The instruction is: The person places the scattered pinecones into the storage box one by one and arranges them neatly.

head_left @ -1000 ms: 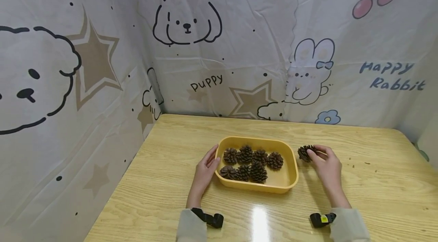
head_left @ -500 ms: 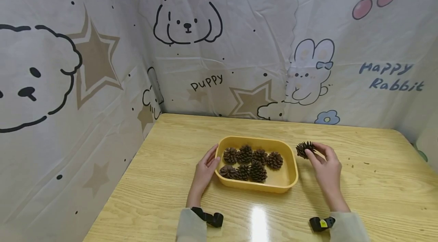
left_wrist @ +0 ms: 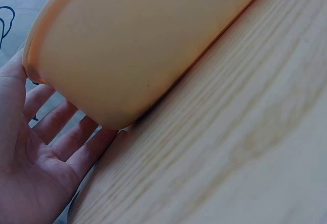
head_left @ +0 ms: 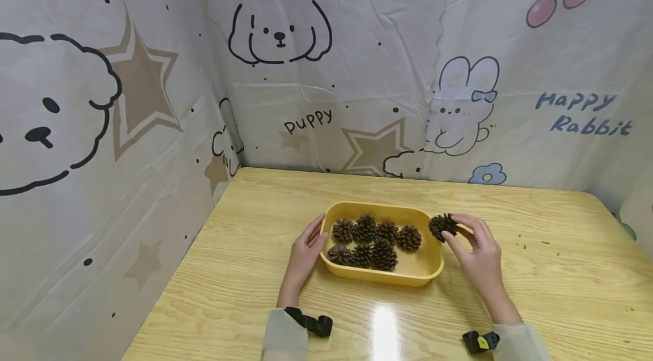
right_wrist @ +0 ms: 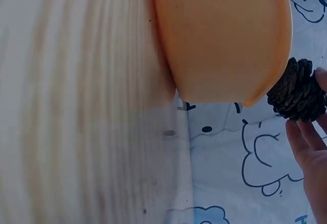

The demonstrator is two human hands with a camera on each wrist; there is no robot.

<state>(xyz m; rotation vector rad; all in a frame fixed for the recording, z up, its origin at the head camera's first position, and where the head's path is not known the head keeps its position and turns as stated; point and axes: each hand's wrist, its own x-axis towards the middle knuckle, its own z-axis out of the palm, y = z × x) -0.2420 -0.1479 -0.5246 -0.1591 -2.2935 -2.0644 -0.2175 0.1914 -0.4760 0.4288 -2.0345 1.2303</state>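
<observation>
A yellow tray point(head_left: 431, 270) sits on the wooden table and holds several brown pine cones point(head_left: 374, 241). My right hand point(head_left: 471, 247) pinches another pine cone point(head_left: 441, 226) in its fingertips, lifted just over the tray's right rim. The right wrist view shows that pine cone point(right_wrist: 299, 91) beside the tray's outer wall point(right_wrist: 225, 35), with my fingers point(right_wrist: 306, 145) under it. My left hand point(head_left: 306, 250) rests with straight fingers against the tray's left side. In the left wrist view the palm point(left_wrist: 30, 183) lies by the tray's corner point(left_wrist: 102, 81).
The wooden table point(head_left: 561, 270) stands in a corner of cartoon-printed cloth walls point(head_left: 306, 66). Small dark crumbs point(head_left: 533, 241) lie on the table to the right. Black wrist straps point(head_left: 311, 324) show at both sleeves.
My right hand has lifted the pine cone off the table and carried it left, from beside the tray to just above its right rim. My left hand has stayed put.
</observation>
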